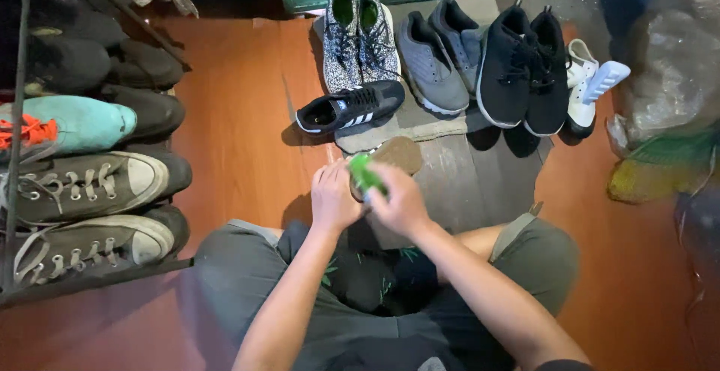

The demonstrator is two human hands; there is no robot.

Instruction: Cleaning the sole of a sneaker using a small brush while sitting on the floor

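Head view, looking down past bent knees onto an orange floor (240,138). At nine o'clock, a rack (15,191) stacked with dark sneakers and one teal shoe (82,123). At twelve o'clock, a grey mat (450,161) lined with pairs: speckled grey sneakers (360,41), plain grey sneakers (439,56), black sneakers (525,67), white shoes (589,86) at two o'clock. Just below the speckled pair, a single black sneaker with white stripes (349,106), lying crosswise. At three o'clock, crumpled plastic bags (667,116). At centre, a brownish shoe (394,157), sole side up as far as can be told, gripped by the left hand (334,198) curled around its near end. Right hand (401,202) closed around a green brush (365,174) pressed against that shoe. Likely light, with a soft upper and a stiffer sole; best steadied at the heel or along the sole edge. Brush small, rigid, probably slick when wet.
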